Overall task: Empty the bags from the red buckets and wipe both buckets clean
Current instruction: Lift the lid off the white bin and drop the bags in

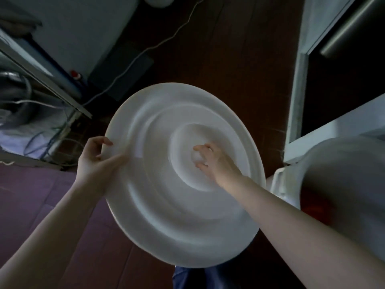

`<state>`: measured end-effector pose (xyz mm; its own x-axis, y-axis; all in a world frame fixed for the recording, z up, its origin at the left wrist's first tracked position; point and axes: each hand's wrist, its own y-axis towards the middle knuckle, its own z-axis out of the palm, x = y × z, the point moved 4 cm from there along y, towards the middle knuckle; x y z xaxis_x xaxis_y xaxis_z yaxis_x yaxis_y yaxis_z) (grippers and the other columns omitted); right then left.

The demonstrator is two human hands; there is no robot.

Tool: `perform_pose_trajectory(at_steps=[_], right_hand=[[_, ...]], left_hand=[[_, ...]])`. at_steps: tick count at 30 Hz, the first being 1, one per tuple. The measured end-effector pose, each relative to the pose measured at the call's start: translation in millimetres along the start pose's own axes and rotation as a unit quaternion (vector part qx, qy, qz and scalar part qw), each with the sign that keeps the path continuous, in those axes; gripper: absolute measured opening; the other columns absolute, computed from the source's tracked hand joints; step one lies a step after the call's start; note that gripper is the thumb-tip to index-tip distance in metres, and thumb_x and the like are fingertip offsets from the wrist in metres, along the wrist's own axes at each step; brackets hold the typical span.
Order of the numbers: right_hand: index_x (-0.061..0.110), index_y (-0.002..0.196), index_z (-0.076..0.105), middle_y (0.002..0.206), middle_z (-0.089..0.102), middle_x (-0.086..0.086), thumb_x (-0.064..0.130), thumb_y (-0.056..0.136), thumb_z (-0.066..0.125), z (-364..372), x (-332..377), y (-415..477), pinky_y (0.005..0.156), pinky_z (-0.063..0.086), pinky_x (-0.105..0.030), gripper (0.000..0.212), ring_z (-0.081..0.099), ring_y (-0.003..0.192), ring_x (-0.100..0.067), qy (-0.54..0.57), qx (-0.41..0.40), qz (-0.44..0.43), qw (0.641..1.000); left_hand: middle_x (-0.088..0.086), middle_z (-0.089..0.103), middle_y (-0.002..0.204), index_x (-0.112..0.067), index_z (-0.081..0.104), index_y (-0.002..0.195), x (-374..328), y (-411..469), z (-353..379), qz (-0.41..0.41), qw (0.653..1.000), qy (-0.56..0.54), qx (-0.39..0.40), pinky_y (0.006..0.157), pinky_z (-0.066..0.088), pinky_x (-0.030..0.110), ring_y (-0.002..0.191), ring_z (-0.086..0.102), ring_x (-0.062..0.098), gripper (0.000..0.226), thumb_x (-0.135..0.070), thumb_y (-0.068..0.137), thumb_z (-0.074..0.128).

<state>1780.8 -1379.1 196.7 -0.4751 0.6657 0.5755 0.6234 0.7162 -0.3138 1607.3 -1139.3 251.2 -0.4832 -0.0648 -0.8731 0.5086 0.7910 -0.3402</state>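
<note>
Two bare forearms reach in from the bottom corners, closest to the lens, and meet at a big white round lid (166, 205) held tilted above the floor (239, 59). It fills the middle of the view, its face moulded in rings around a hollow at the centre.

At the right edge stands the bucket (316, 207), blurred, with only a patch of red showing deep inside. A pale bag (333, 155) lines it and folds over its rim. It sits just beside the lid, at the foot of a white frame.

A purple mat (41, 195) covers the lower left, next to the dark wood floor. Blue trousers (187, 277) show under the lid's near edge. A white cable (158, 43) snakes across the floor beyond the lid.

The left hand (93, 161) grips the lid's left rim, with its fingers curled over the edge and its thumb laid along the face. The right hand (214, 161) is at the central hollow, its fingers and thumb curled round a small white wad (196, 158) that touches the lid. Whether the wad is cloth or tissue cannot be told.
</note>
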Motion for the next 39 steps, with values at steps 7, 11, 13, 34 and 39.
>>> perform_pose_trajectory(at_steps=[7, 11, 13, 34, 39], right_hand=[[0.021, 0.132, 0.055, 0.119, 0.051, -0.006, 0.029, 0.088, 0.069, -109, 22, -57, 0.087, 0.046, -0.034, 0.047, 0.057, 0.103, -0.028, -0.021, -0.037, 0.013, 0.999], [0.020, 0.132, 0.056, 0.119, 0.053, -0.008, 0.028, 0.087, 0.069, -150, -7, -98, 0.087, 0.048, -0.038, 0.047, 0.059, 0.103, -0.031, -0.039, -0.075, 0.045, 0.995], [0.020, 0.130, 0.058, 0.118, 0.054, -0.009, 0.027, 0.087, 0.070, -167, -36, -120, 0.087, 0.048, -0.037, 0.046, 0.059, 0.103, -0.031, -0.042, -0.083, 0.076, 0.993], [0.009, 0.112, 0.069, 0.104, 0.057, -0.015, 0.010, 0.083, 0.074, -184, -373, -326, 0.084, 0.048, -0.035, 0.030, 0.062, 0.084, -0.032, 0.082, -0.190, 0.347, 0.915], [0.010, 0.109, 0.066, 0.109, 0.051, -0.014, 0.012, 0.082, 0.073, -161, -376, -314, 0.075, 0.049, -0.038, 0.028, 0.062, 0.087, -0.036, 0.053, -0.176, 0.352, 0.918]], left_hand=[[-0.012, 0.065, 0.085, -0.043, 0.060, 0.087, -95, -43, 9, 0.025, 0.998, -0.024, 0.060, 0.050, 0.053, 0.027, 0.064, 0.065, 0.007, 0.045, -0.023, 0.054, 0.083], [-0.002, 0.065, 0.082, -0.040, 0.060, 0.088, -115, -68, 57, 0.014, 0.995, -0.046, 0.090, 0.043, 0.052, 0.025, 0.053, 0.066, 0.008, 0.044, -0.009, 0.068, 0.083], [0.001, 0.065, 0.080, -0.040, 0.060, 0.087, -119, -81, 94, 0.008, 0.993, -0.039, 0.114, 0.046, 0.054, 0.030, 0.057, 0.065, 0.015, 0.043, -0.007, 0.069, 0.081], [-0.002, 0.065, 0.095, -0.028, 0.059, 0.090, -57, -213, 491, -0.034, 0.942, 0.096, 0.320, 0.047, 0.051, 0.021, 0.064, 0.068, 0.009, 0.043, -0.003, 0.063, 0.081], [-0.004, 0.063, 0.105, -0.038, 0.052, 0.088, -38, -203, 497, 0.016, 0.939, 0.179, 0.292, 0.062, 0.056, 0.031, 0.088, 0.065, 0.019, 0.047, -0.008, 0.066, 0.081]])
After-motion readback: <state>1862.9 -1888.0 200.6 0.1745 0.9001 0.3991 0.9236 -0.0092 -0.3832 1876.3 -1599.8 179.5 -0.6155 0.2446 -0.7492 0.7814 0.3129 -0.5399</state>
